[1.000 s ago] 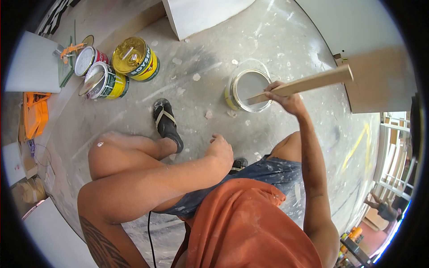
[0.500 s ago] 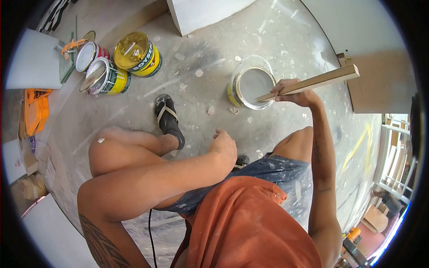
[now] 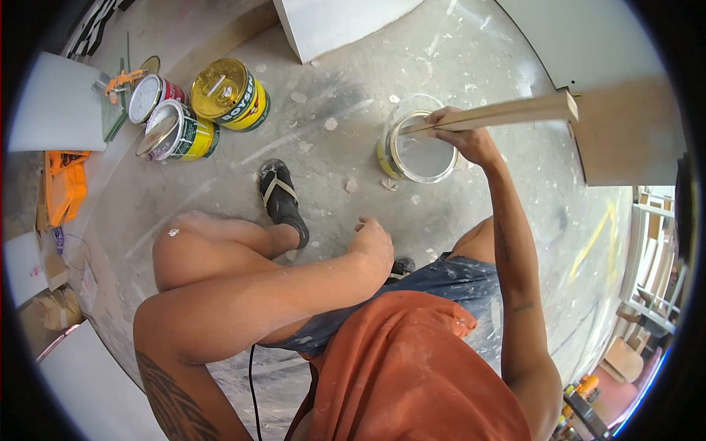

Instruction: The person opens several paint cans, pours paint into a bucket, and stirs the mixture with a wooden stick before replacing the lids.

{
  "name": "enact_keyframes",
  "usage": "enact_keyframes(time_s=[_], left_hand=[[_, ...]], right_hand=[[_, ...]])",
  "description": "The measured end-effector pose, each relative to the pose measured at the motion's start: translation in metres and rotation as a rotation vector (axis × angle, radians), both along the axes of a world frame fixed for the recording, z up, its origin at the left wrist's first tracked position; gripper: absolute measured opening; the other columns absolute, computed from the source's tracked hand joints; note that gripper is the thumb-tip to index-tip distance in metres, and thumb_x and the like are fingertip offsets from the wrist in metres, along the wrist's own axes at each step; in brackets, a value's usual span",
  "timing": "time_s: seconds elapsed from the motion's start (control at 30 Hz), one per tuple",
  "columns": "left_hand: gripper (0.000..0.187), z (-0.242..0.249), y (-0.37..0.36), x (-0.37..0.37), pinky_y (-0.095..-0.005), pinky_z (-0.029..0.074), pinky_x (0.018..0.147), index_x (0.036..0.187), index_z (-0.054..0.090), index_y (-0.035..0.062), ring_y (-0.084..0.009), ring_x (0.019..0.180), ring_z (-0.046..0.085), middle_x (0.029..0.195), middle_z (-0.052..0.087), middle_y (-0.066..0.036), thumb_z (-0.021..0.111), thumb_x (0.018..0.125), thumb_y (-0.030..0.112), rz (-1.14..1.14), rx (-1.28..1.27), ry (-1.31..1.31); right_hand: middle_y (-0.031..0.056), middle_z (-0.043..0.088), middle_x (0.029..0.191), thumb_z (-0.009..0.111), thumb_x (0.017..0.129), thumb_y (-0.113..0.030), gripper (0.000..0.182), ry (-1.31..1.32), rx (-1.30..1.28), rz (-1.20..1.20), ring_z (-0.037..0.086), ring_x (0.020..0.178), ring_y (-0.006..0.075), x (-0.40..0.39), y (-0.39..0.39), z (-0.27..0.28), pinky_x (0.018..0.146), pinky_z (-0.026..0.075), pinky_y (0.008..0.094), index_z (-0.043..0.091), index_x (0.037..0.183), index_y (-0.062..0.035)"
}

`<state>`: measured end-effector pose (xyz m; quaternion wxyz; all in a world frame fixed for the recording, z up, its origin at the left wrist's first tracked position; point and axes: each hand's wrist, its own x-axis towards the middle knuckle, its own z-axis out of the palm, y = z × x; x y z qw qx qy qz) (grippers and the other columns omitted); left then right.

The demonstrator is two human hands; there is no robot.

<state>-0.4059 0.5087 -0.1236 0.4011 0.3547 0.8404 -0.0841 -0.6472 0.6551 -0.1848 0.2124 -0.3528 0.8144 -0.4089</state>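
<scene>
An open paint can [image 3: 392, 160] with grey-white paint stands on the concrete floor in front of me. My right hand [image 3: 460, 136] grips a flat wooden stick [image 3: 515, 110] whose lower end lies across the can's far rim, inside the opening. My left hand [image 3: 373, 246] hangs loosely curled over my left knee, holding nothing. I squat with a black sandal [image 3: 282, 200] on my left foot, left of the can.
Three paint cans [image 3: 220, 92] stand together at the upper left, one with a loose lid. A white panel [image 3: 55, 103] and an orange tool [image 3: 62, 187] lie at the left. A wooden board [image 3: 625, 132] leans at the right. A black cord [image 3: 252, 389] runs below me.
The stick's lower end swept from the near right side of the can to its far rim, and my right hand moved up with it. My left hand stayed over the knee.
</scene>
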Motion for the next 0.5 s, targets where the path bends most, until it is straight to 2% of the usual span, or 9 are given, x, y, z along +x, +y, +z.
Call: enact_keyframes(time_s=[0.03,0.1,0.27,0.37,0.43,0.47,0.5], left_hand=[[0.035,0.001,0.0,-0.001,-0.0479,0.041,0.102,0.124,0.065,0.0059,-0.0304,0.116,0.06,0.123,0.063,-0.014,0.053,0.095,0.02,-0.01,-0.007,-0.013],[0.035,0.003,0.0,-0.001,-0.0481,0.041,0.102,0.124,0.065,0.0058,-0.0303,0.116,0.06,0.123,0.063,-0.014,0.053,0.095,0.021,0.006,0.004,-0.009],[0.035,0.005,0.0,0.001,-0.0486,0.041,0.102,0.124,0.065,0.0061,-0.0298,0.115,0.06,0.122,0.063,-0.013,0.054,0.095,0.021,-0.003,-0.012,0.03],[0.034,0.003,0.0,-0.001,-0.0489,0.041,0.102,0.123,0.066,0.0063,-0.0294,0.115,0.06,0.121,0.064,-0.013,0.053,0.095,0.021,0.007,-0.01,0.007],[0.034,-0.002,0.001,-0.001,-0.0492,0.041,0.103,0.122,0.066,0.0062,-0.0294,0.115,0.06,0.12,0.064,-0.013,0.053,0.095,0.021,0.046,0.016,-0.018],[0.034,-0.003,0.001,-0.001,-0.0492,0.041,0.103,0.122,0.066,0.0062,-0.0294,0.115,0.06,0.12,0.064,-0.013,0.053,0.095,0.021,0.044,0.017,-0.011],[0.034,-0.003,0.001,0.0,-0.0492,0.041,0.103,0.122,0.066,0.0062,-0.0292,0.115,0.06,0.12,0.064,-0.014,0.053,0.095,0.021,0.048,0.016,-0.005]], right_hand=[[0.005,0.07,0.1,0.076,0.083,-0.015,0.02,-0.002,0.005,0.004,0.064,0.094,0.0201,0.0,0.008,-0.001,0.083,0.051,0.0341,0.068,0.098,-0.0043],[0.0062,0.068,0.101,0.074,0.085,-0.014,0.02,0.184,-0.002,0.036,0.064,0.092,0.0205,0.003,0.023,0.001,0.08,0.051,0.0338,0.067,0.101,-0.0042],[0.0065,0.067,0.097,0.073,0.087,-0.016,0.019,0.212,0.138,0.047,0.063,0.089,0.0202,0.018,0.044,0.013,0.078,0.05,0.0341,0.067,0.101,-0.0044],[0.0056,0.067,0.095,0.075,0.086,-0.019,0.023,0.095,0.218,-0.053,0.064,0.086,0.0181,0.03,0.034,0.015,0.078,0.05,0.0339,0.067,0.101,-0.0042],[0.0065,0.068,0.1,0.076,0.087,-0.018,0.024,-0.082,0.086,-0.177,0.064,0.089,0.018,0.029,0.027,0.001,0.08,0.053,0.0325,0.068,0.101,-0.0008],[0.0065,0.068,0.1,0.076,0.087,-0.018,0.024,-0.074,0.086,-0.179,0.064,0.089,0.018,0.031,0.024,-0.007,0.08,0.053,0.0325,0.068,0.101,-0.0008],[0.0079,0.068,0.1,0.075,0.088,-0.019,0.025,-0.232,-0.075,-0.414,0.065,0.091,0.0181,0.034,0.021,-0.017,0.08,0.055,0.0326,0.068,0.102,0.0007]])
